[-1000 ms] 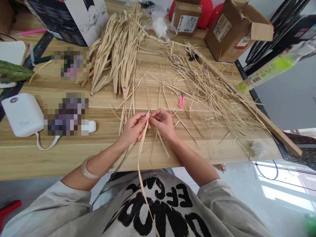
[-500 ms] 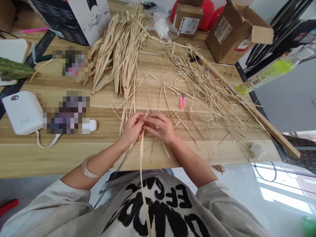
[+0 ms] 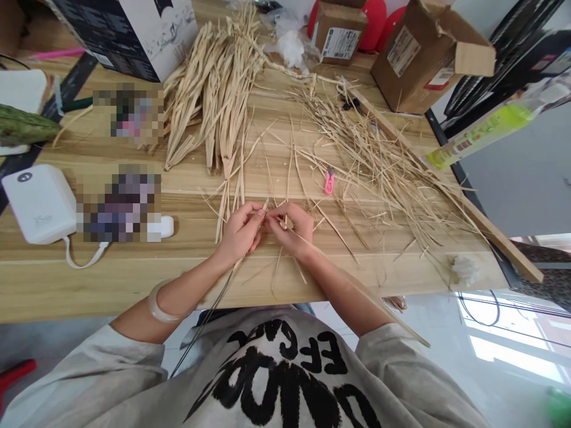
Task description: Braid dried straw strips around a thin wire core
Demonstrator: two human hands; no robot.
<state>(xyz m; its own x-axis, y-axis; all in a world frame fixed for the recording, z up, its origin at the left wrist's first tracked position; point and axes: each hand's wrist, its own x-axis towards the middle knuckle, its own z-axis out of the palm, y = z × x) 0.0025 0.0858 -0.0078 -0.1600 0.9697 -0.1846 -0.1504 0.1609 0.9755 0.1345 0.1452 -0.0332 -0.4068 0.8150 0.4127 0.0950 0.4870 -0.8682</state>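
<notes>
My left hand (image 3: pixel 241 233) is closed around a thin bundle of wires (image 3: pixel 218 291), partly wrapped in straw, whose pale tip sticks up past the thumb. The dark wires trail down over my left forearm side toward my lap. Close beside it, my right hand (image 3: pixel 292 227) pinches a long flat straw strip (image 3: pixel 357 284), which runs out over my right forearm to beyond the table edge. The fingertips of both hands nearly meet at the bundle's tip. Between the fingers the exact wrapping is too small to see.
A bunch of dried straw leaves (image 3: pixel 214 101) lies ahead, loose straw strips (image 3: pixel 370 160) to the right. Pink-handled snips (image 3: pixel 329 181) lie between. A wooden stick (image 3: pixel 446 190) lines the right edge; a cardboard box (image 3: pixel 410 59) stands behind. A white power bank (image 3: pixel 40 204) is left.
My right hand has swung the straw strip from hanging down in front of my shirt across to the right, over my right forearm. My left hand stays in place.
</notes>
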